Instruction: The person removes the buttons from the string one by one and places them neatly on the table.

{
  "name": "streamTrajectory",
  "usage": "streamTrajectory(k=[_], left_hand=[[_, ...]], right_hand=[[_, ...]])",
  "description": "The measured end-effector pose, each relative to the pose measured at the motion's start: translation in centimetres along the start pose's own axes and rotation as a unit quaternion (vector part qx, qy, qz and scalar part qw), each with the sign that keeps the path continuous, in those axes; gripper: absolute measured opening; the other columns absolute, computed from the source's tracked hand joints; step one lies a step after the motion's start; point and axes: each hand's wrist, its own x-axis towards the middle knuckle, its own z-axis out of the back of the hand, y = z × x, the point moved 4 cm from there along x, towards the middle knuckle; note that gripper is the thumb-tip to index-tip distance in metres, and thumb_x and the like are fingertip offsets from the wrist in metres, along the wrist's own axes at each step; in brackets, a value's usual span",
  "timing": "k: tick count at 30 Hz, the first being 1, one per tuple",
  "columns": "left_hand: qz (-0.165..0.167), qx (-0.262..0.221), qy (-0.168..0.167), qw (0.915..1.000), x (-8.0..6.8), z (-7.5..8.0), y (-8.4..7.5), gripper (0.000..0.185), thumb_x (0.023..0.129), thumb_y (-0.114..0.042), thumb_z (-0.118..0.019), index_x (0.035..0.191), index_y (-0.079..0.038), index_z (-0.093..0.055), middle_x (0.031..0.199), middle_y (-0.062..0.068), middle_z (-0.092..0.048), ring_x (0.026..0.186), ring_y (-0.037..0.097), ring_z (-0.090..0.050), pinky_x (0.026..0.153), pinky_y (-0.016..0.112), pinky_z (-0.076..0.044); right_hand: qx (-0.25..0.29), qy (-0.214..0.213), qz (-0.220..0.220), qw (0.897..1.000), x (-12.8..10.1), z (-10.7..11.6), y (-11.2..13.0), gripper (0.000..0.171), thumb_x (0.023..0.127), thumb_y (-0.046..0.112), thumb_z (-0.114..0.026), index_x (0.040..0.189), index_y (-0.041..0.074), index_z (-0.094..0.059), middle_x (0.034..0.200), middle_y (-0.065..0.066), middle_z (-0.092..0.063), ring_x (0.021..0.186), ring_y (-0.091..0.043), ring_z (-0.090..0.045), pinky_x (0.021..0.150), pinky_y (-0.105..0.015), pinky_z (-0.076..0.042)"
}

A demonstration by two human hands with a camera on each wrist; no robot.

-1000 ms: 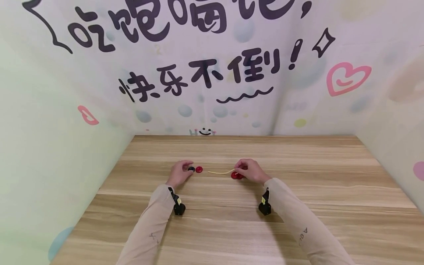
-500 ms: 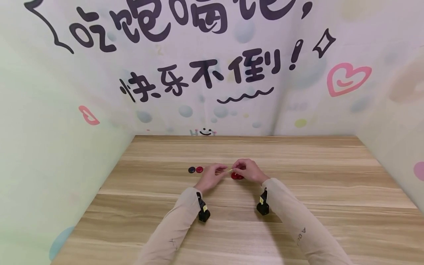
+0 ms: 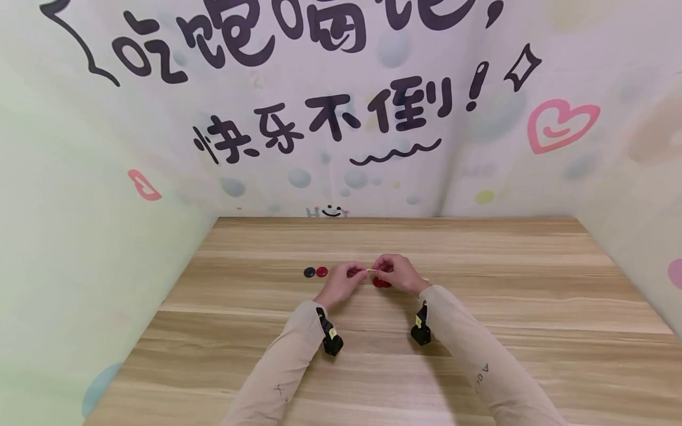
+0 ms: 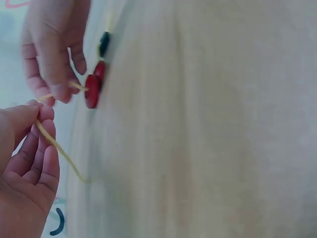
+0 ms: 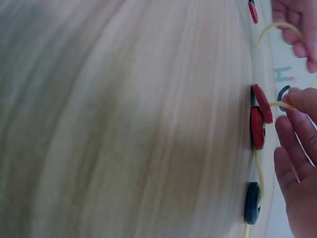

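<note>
A yellow cord (image 4: pixel 60 150) runs between my two hands above the tabletop. My left hand (image 3: pixel 341 283) pinches it between thumb and fingertips, and its loose end hangs down in the left wrist view. Close by on the right, my right hand (image 3: pixel 401 276) also pinches the cord, as the right wrist view shows. Below the right fingers, two red buttons (image 5: pixel 258 126) overlap on the cord. Farther along it a dark button (image 5: pixel 252 203) is threaded, hidden by the right hand in the head view. Left of my left hand lie a loose dark button (image 3: pixel 309 272) and a loose red button (image 3: pixel 322 271).
The wood-grain table (image 3: pixel 383 367) reaches back to a wall hanging (image 3: pixel 298 171) printed with large dark characters. A black wrist camera (image 3: pixel 333 343) sits on the left sleeve, another camera (image 3: pixel 421 332) on the right.
My left hand has left the dark button, moved right and taken hold of the cord. The dark button stays beside the loose red one. My right hand has shifted only slightly.
</note>
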Motion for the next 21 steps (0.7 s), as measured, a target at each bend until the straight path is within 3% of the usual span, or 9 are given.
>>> streamTrajectory(k=[7, 16, 21], left_hand=[[-0.007, -0.007, -0.009, 0.9999, -0.1, 0.7, -0.6, 0.017, 0.087, -0.012, -0.056, 0.095, 0.0, -0.064, 0.088, 0.005, -0.062, 0.079, 0.014, -0.055, 0.07, 0.024, -0.045], [-0.003, 0.034, -0.011, 0.9994, -0.5, 0.9, 0.8, 0.013, 0.085, -0.008, -0.058, 0.093, 0.0, -0.064, 0.087, 0.009, -0.062, 0.077, 0.015, -0.055, 0.068, 0.024, -0.045], [0.011, 0.025, -0.012, 0.9996, -0.2, 0.4, 0.5, 0.021, 0.087, -0.013, -0.056, 0.104, 0.0, -0.061, 0.099, 0.009, -0.061, 0.089, 0.019, -0.056, 0.078, 0.029, -0.046]], right_hand=[[-0.026, 0.003, 0.009, 1.0, -0.2, -0.1, 0.1, 0.005, 0.081, 0.007, -0.063, 0.082, 0.002, -0.061, 0.076, -0.004, -0.062, 0.068, -0.014, -0.054, 0.059, -0.024, -0.045], [-0.01, -0.039, 0.004, 0.999, -0.1, 0.2, -0.1, 0.006, 0.079, 0.006, -0.065, 0.084, 0.004, -0.061, 0.079, -0.005, -0.062, 0.073, -0.016, -0.055, 0.064, -0.027, -0.047], [-0.019, -0.029, 0.007, 0.999, -0.1, 0.2, 0.3, 0.005, 0.081, 0.009, -0.063, 0.084, 0.005, -0.065, 0.083, -0.005, -0.063, 0.075, -0.017, -0.055, 0.068, -0.03, -0.048]])
